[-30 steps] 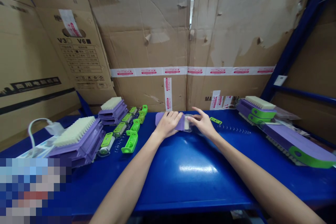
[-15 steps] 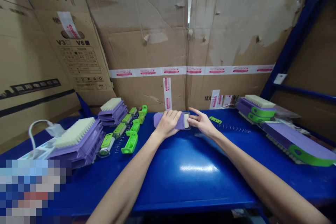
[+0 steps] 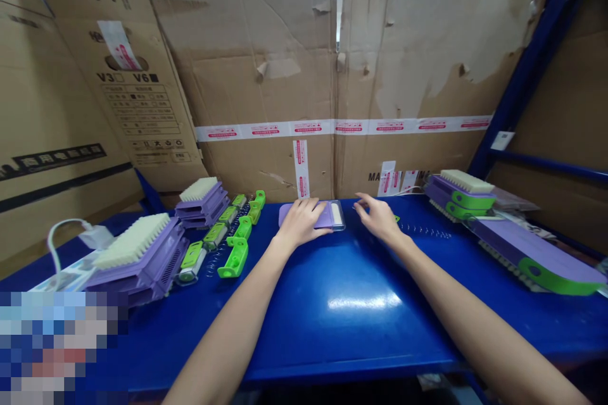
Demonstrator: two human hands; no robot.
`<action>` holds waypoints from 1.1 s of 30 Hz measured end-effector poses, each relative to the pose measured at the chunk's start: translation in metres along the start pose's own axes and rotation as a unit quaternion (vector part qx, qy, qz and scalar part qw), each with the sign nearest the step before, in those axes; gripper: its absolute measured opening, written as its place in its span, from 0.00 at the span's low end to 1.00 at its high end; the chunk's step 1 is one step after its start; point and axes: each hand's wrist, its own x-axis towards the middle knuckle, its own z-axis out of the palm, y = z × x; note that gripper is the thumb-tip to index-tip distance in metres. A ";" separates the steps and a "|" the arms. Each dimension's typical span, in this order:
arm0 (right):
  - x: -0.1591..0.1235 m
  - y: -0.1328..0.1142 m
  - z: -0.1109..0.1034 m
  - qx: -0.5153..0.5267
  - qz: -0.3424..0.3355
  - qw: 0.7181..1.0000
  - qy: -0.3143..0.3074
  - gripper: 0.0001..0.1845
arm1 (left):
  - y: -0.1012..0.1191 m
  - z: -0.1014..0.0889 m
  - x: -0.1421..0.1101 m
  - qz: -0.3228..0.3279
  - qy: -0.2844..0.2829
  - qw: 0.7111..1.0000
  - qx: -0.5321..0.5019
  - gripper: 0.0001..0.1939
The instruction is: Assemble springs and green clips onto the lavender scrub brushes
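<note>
A purple brush body (image 3: 327, 216) with a clear, cream-coloured end piece lies flat on the blue table (image 3: 342, 304) near the cardboard wall. My left hand (image 3: 300, 223) rests on top of it with fingers curled over it, pressing it down. My right hand (image 3: 378, 217) hovers just to the right, fingers spread and holding nothing, over a small green flat part (image 3: 395, 219) that it partly hides. A short gap separates this hand from the brush body.
Stacks of purple brushes with cream bristles (image 3: 142, 253) and green handle pieces (image 3: 235, 257) with springs lie at the left. More purple and green brushes (image 3: 503, 234) and a row of springs (image 3: 430, 231) sit at the right. Cardboard boxes (image 3: 332, 76) wall the back.
My right hand has let go of the clear end of the purple brush body and moved a little to the right. The left hand stays on the body.
</note>
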 end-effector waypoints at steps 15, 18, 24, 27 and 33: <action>0.002 0.030 -0.025 -0.321 0.134 0.932 -0.101 0.24 | -0.026 -0.005 -0.011 -0.091 -0.068 0.992 0.057 0.22; 0.002 0.025 -0.027 -0.312 0.127 0.940 -0.062 0.23 | -0.020 -0.010 -0.007 -0.101 -0.043 0.993 0.035 0.21; 0.000 0.012 -0.024 -0.280 0.087 0.956 -0.017 0.23 | -0.011 -0.020 -0.002 -0.160 -0.064 0.985 0.006 0.19; -0.001 0.009 -0.022 -0.283 0.081 0.955 -0.025 0.23 | -0.010 -0.021 -0.003 -0.165 -0.083 0.983 0.004 0.23; -0.001 0.013 -0.025 -0.296 0.115 0.946 -0.072 0.24 | -0.011 -0.023 -0.005 -0.154 -0.091 0.984 -0.002 0.30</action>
